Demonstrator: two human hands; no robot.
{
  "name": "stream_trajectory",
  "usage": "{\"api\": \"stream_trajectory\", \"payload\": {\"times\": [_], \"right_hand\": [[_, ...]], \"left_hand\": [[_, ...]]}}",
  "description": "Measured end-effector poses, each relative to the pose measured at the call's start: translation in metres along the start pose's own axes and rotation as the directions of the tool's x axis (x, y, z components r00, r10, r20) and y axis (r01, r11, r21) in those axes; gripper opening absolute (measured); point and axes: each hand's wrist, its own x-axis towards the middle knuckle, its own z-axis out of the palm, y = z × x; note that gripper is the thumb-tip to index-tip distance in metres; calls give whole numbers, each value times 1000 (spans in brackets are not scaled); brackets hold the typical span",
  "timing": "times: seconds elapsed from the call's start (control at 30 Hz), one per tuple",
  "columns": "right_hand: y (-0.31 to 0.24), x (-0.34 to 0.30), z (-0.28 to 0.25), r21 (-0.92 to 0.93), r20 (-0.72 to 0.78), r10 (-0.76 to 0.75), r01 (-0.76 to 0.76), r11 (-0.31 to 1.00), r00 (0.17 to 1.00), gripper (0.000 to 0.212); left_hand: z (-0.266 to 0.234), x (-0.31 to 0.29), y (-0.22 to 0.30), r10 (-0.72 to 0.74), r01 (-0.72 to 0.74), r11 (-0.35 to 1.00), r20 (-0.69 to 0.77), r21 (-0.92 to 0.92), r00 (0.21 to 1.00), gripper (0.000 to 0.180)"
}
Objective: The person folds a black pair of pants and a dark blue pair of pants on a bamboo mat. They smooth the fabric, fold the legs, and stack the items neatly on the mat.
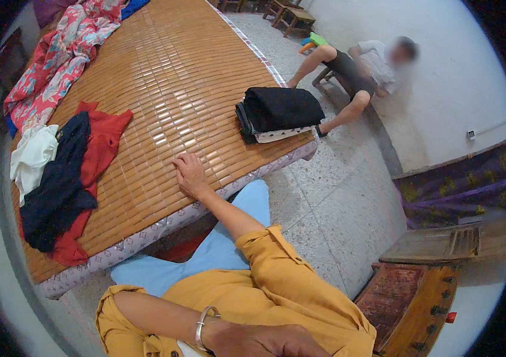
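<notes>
The bamboo mat [152, 77] is filling the upper left and centre of the frame, its slats running out to a patterned cloth edging [128, 244] that is slanting from lower left up toward centre right. The person's right hand [192, 177] is resting on the slats at the frame's centre, a little inside that edge; its fingers are lying loosely apart, slightly bent, gripping nothing. The left hand [265, 343] is blurring at the bottom edge, in front of the yellow shirt [288, 279]; whether its fingers are spread or pressed together cannot be told.

A folded black cloth [282, 109] is topping a stack near the mat's right edge, close to its near corner. At the left, a red garment [108, 134], a dark garment [65, 178] and a white garment [34, 156] are overlapping, with a floral cloth [65, 71] spreading above them. Between this pile and the stack, a wide run of bare slats is leaving open room around the right hand, continuing to the top of the frame. Right of the mat, speckled floor [342, 232] is stretching toward the wall, where another person [363, 68] is sitting at the upper right.
</notes>
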Motion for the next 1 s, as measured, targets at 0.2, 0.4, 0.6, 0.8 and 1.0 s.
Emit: {"api": "stream_trajectory", "payload": {"times": [0.2, 0.4, 0.6, 0.8, 1.0], "right_hand": [[-2, -1, 7, -5, -16, -28, 28, 1000, 999, 24], [13, -5, 10, 3, 126, 33, -33, 999, 992, 29], [-15, 9, 0, 46, -16, -80, 80, 996, 997, 19], [-13, 4, -3, 2, 46, -42, 42, 999, 998, 19], [-2, 1, 6, -29, 37, -83, 84, 996, 996, 19]], "left_hand": [[-5, -6, 13, 43, -32, 939, -27, 342, 999, 31], [-40, -71, 49, 367, 238, 575, -507, 783, 780, 22], [-93, -279, 115, 915, 904, -378, -69, 201, 398, 36], [-20, -378, 152, 995, 921, 98, 3, -377, -104, 80], [-10, -457, 154, 970, 803, 222, 41, -553, -240, 31]]}}
